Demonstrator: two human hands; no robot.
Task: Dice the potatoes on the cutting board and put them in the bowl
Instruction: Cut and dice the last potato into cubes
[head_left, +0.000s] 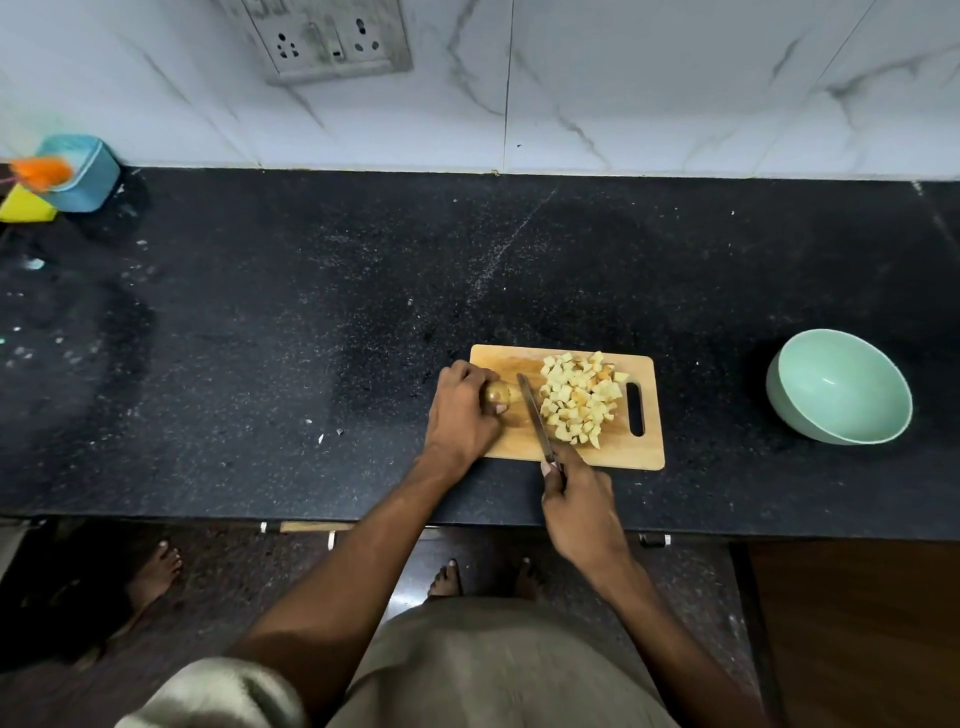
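Many cubes sit piled on the board. At nine o'clock of them, the left hand grips one uncut potato. The right hand grips the knife. The bowl, far off at three o'clock, looks empty.

Your left hand covered most of the uncut potato, so only its right end showed beside your fingers. Your right hand hid the knife handle entirely; only the blade was visible. The pile of diced potato concealed the cutting board surface beneath it, and the lower pieces in the pile could not be counted. At the left edge, an orange object was blurred beyond identification, and the yellow item under it was cut off by the frame. The wall socket was cropped at the top edge. Another person's foot disappeared into shadow on the floor at left.
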